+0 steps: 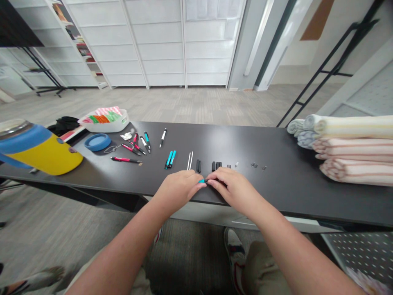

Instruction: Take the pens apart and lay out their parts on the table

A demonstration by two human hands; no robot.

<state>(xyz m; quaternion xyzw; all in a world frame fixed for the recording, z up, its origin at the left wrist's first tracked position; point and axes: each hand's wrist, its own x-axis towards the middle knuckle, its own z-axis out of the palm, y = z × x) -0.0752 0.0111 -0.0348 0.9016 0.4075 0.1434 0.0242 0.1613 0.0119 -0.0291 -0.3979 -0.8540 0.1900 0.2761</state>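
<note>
My left hand (181, 187) is closed, pinching a blue pen barrel (202, 180) above the table's front edge. My right hand (231, 187) meets it, fingertips closed on the dark end of the same pen (206, 180). Fingers cover most of the pen. Just beyond the hands lie two white refills (190, 160), black grip sleeves (199, 166) and further black sleeves (216, 166). Left of these are two blue pen barrels (170, 159) with black clips. To the right sit tiny dark parts (229, 166), a small clear bit (236, 164) and what look like small springs (254, 165).
Several pens (135, 145) are bunched at the left, near a red pen (125, 159) and a white pen (163, 137). Farther left stand a yellow-and-blue bottle (46, 149), a blue lid (97, 141) and a white basket (123, 121). Rolled towels (353, 151) lie at the right.
</note>
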